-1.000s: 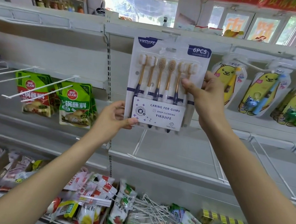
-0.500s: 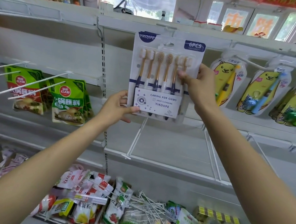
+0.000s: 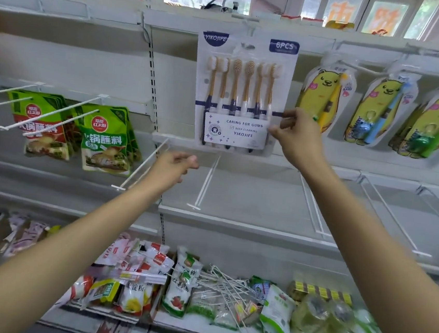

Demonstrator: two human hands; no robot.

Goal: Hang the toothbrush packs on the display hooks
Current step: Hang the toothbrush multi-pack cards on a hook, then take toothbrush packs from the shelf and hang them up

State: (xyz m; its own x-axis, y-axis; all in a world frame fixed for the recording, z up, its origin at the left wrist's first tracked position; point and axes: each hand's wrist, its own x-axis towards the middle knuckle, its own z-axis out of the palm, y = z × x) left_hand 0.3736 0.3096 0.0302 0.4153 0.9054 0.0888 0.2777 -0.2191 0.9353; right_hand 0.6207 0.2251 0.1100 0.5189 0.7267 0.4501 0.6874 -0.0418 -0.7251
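Note:
A white six-piece toothbrush pack [image 3: 243, 95] with gold-handled brushes hangs flat against the shelf's back panel, its top hole at a white display hook [image 3: 248, 24] on the upper rail. My right hand [image 3: 296, 137] pinches the pack's lower right edge between thumb and fingers. Below the pack's bottom left corner, apart from it, my left hand [image 3: 173, 167] is loosely curled and holds nothing.
Yellow bear toothbrush packs [image 3: 323, 98] hang on hooks to the right. Green sauce packets [image 3: 107, 141] hang at the left among bare white hooks [image 3: 55, 116]. More bare hooks [image 3: 206, 181] jut out below the pack. The bottom shelf holds food bags and loose hooks [image 3: 225, 283].
My left hand has let go of the pack's lower left corner and dropped below it. My right hand slid down the right edge. The pack now hangs higher against the panel.

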